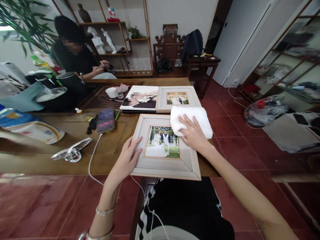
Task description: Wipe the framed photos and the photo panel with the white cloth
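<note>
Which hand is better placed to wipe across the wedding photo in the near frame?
Right, probably. The right hand lies flat on the white towel at the upper right corner of the near frame, next to the wedding photo. The left hand presses the left border and has no cloth.

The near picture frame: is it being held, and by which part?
The left hand lies flat on the left border of the near picture frame, steadying it. The right hand presses a white towel onto its upper right corner. Nothing is gripped.
</note>
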{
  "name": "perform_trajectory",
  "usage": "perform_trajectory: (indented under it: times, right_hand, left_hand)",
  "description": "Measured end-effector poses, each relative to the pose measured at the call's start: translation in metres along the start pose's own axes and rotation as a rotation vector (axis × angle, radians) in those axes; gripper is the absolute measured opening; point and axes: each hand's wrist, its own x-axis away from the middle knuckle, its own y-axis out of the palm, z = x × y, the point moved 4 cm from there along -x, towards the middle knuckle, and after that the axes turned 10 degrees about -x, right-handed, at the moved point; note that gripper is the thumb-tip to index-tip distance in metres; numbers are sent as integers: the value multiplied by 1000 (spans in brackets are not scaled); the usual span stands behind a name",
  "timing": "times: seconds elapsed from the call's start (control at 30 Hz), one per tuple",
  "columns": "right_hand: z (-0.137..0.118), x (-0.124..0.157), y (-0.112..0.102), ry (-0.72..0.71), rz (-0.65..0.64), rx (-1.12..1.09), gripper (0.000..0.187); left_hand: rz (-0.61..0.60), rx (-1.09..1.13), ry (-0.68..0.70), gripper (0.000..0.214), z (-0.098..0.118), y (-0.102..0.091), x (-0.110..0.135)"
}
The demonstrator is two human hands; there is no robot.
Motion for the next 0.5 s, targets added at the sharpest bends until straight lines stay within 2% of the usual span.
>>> perform_trajectory:
  times: [0.27,0.5]
  right_hand:
    - [-3,2,0,26,4,-37,37]
    - [4,-10,-12,57,137,-43,36]
  left_hand:
    - [21,4,24,47,1,2,1]
    - [40,32,29,47,8,4,7]
